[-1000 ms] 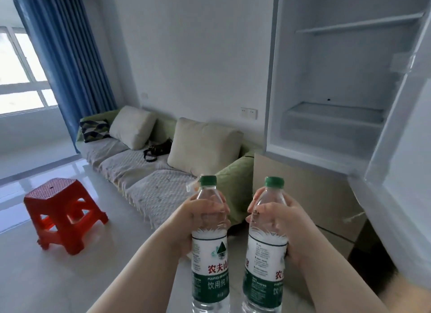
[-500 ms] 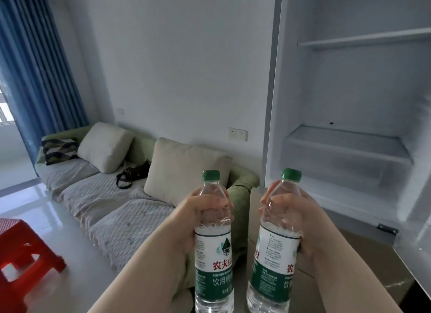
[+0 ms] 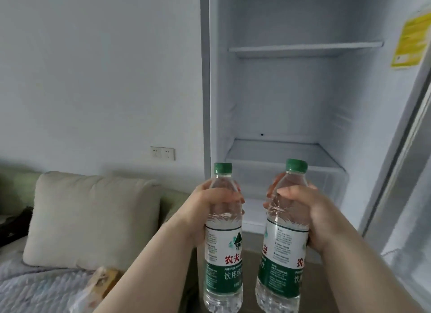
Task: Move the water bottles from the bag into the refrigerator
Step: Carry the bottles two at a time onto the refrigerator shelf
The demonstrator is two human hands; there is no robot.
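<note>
Centre frame, left hand [image 3: 210,210] and right hand [image 3: 303,210] each grasp an upright bottle, apparently presenting them to the open refrigerator [image 3: 286,149].

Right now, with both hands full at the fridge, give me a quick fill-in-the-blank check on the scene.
1. Each hand, left hand and right hand, grips one water ____.
2. Both bottle caps are ____ in colour.
3. The refrigerator door stands ____.
4. The sticker at the upper right is ____.

Missing words: bottle; green; open; yellow.
</note>
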